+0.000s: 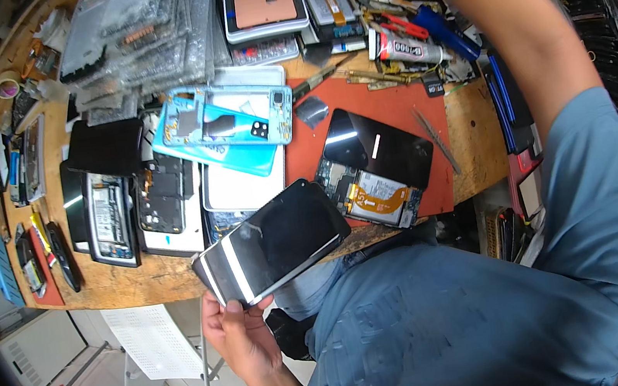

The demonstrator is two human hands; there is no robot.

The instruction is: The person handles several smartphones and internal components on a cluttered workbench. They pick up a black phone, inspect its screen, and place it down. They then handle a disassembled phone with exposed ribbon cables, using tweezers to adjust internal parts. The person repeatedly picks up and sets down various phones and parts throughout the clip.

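Observation:
My left hand (242, 328) grips a smartphone (276, 238) by its lower left end, thumb along the edge. The phone is tilted, its dark glossy screen facing up with bright light streaks across it, at the table's front edge. My right arm (515, 6) reaches up and away past the top of the picture, so the right hand is out of sight. Just beyond the held phone lies an opened phone (373, 192) showing its battery and orange flex cable. A dark screen panel (379, 145) rests against it on the red mat (410, 98).
A pale blue phone frame (233, 117) lies on a blue packet and white phones. Further left are more opened phones (109, 219). Bubble-wrapped parts (141, 43) are stacked behind. A glue tube (407, 47), tweezers (436, 141) and tools fill the back right. A white chair (149, 343) stands below.

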